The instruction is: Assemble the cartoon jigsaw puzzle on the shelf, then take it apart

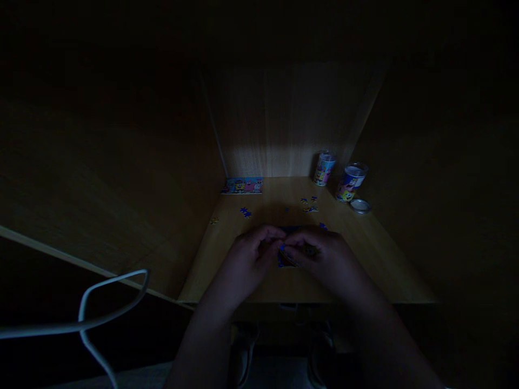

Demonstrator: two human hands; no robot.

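The scene is very dark. My left hand (pixel 247 258) and my right hand (pixel 324 256) meet over the middle of a small wooden desk (pixel 377 254), fingers curled and pinched together on small blue puzzle pieces (pixel 284 258). A dark patch of joined pieces lies partly hidden beneath my hands. Several loose puzzle pieces lie beyond them: a blue pair (pixel 245 212) at the left and a small cluster (pixel 308 205) further back.
A picture card (pixel 242 186) lies at the desk's back left. Two printed cans (pixel 323 168) (pixel 351 182) stand at the back right, with a round lid (pixel 360 206) beside them. Wooden side walls enclose the desk. A white cable (pixel 101 313) loops at lower left.
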